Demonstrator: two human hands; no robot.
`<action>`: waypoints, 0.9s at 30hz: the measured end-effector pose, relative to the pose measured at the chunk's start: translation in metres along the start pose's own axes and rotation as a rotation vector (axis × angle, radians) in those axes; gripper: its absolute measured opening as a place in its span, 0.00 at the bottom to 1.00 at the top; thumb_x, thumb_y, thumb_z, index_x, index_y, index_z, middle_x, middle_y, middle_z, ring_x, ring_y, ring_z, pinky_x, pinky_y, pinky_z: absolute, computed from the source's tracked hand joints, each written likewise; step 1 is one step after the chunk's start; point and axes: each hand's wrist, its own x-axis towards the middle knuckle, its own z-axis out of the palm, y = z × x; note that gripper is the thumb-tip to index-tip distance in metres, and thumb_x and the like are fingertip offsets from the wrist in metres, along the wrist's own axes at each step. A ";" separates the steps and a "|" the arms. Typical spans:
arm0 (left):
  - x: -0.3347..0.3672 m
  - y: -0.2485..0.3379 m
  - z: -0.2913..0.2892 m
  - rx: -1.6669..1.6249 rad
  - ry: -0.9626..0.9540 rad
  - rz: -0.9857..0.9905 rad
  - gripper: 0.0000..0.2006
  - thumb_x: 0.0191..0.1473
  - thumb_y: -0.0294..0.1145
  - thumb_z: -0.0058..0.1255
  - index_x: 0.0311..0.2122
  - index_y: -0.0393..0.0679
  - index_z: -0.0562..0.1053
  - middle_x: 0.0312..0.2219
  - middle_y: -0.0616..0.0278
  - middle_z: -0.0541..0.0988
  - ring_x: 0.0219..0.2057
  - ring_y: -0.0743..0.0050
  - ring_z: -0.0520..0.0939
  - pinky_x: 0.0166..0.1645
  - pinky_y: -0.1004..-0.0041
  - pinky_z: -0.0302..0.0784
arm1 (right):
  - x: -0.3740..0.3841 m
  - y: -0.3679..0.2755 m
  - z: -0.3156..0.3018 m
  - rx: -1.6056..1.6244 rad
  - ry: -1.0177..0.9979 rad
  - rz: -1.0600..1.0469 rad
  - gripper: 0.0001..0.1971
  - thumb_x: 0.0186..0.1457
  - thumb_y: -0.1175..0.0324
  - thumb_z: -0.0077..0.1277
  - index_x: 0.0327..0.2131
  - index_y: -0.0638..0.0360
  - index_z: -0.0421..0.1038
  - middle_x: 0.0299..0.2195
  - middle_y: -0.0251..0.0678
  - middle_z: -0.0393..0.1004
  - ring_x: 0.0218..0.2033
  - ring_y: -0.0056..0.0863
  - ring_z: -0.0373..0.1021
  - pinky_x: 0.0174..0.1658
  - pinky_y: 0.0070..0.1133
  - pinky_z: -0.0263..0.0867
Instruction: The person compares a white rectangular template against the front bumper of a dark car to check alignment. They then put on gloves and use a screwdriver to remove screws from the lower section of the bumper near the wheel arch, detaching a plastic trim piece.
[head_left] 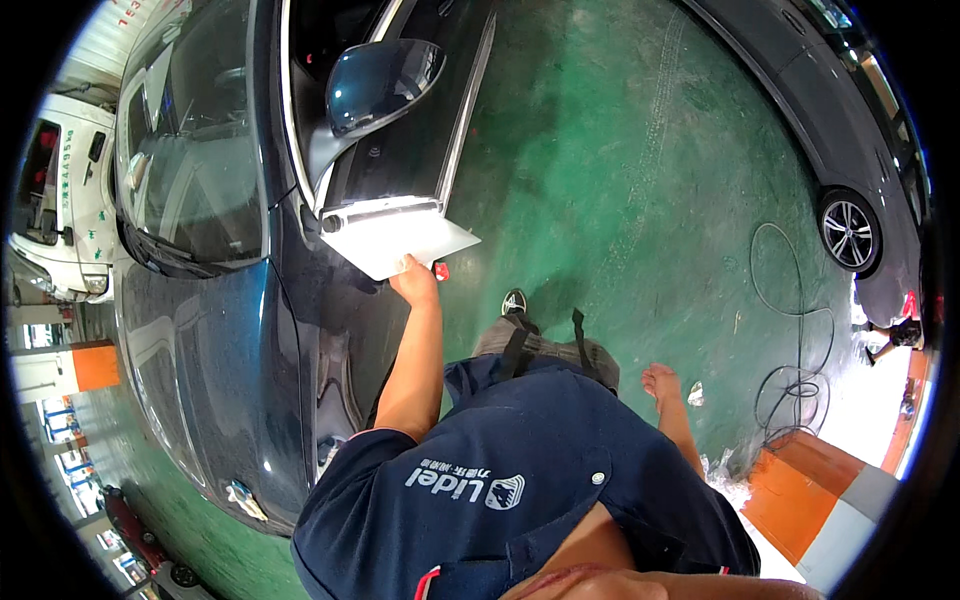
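My left hand (pixel 416 283) is closed on the near edge of a flat white sheet (pixel 395 240), thumb on top. The sheet lies level beside the dark blue car (pixel 215 350), just below its side mirror (pixel 383 85) and next to the black side panel (pixel 400 150). Whether the sheet touches the car I cannot tell. A small red piece (pixel 441 271) shows right beside my fingers; its kind is unclear. Down at my right side hangs my right hand (pixel 660 382), fingers loosely bent and somewhat apart, holding nothing that shows.
A dark grey car (pixel 790 70) stands at the right, with a looped black hose (pixel 800 320) on the green floor (pixel 610 180). An orange and grey block (pixel 805 490) is at the lower right. A white vehicle (pixel 75 190) stands at the far left.
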 end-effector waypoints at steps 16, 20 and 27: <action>0.020 -0.061 -0.020 1.147 -0.103 0.241 0.18 0.63 0.28 0.50 0.56 0.32 0.73 0.51 0.45 0.79 0.51 0.51 0.80 0.57 0.61 0.75 | 0.165 -0.113 0.035 -0.480 -0.287 -0.010 0.10 0.63 0.69 0.47 0.45 0.59 0.74 0.30 0.39 0.78 0.24 0.29 0.74 0.22 0.27 0.71; 0.013 -0.029 -0.025 0.196 0.093 -0.315 0.21 0.66 0.32 0.52 0.61 0.38 0.68 0.56 0.51 0.74 0.54 0.58 0.78 0.50 0.62 0.86 | 0.226 -0.236 0.070 -0.580 -0.395 0.118 0.09 0.60 0.68 0.47 0.39 0.61 0.75 0.29 0.39 0.77 0.25 0.24 0.72 0.23 0.22 0.68; 0.014 0.010 0.030 0.324 0.219 -0.320 0.13 0.61 0.29 0.52 0.48 0.34 0.73 0.42 0.47 0.77 0.42 0.50 0.81 0.45 0.58 0.82 | 0.307 -0.399 0.115 -0.295 -0.318 -0.135 0.10 0.61 0.73 0.46 0.45 0.59 0.72 0.28 0.36 0.77 0.23 0.21 0.72 0.21 0.18 0.64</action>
